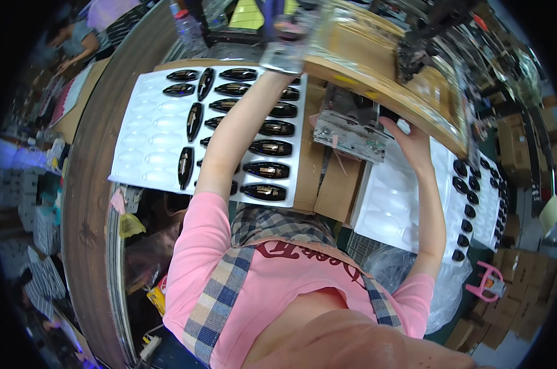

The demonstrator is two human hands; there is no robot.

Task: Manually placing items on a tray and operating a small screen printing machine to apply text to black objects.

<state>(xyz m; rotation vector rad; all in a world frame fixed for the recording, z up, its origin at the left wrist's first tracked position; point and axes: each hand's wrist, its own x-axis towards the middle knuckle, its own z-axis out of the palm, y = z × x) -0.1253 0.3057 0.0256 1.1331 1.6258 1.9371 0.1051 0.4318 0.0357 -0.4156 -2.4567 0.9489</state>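
- White tray (pixel 146 132), to the left.
- Wooden frame (pixel 389 101), over the metal fixture (pixel 350 136).
- Left hand (pixel 291 26), blurred at the frame's left end — grip can't be told.
- Right hand (pixel 409 140) beside the fixture, thumb apart, fingers partly hidden — can't tell if it holds anything.
- Black ovals (pixel 270 148), lying in the tray.

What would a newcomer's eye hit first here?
Probably the glossy black pieces on the white tray left of centre, dark against pale. Next, the big wooden frame at upper right, with the metal block below it and the right hand beside that block. Farther right, more dark pieces sit on another white tray.
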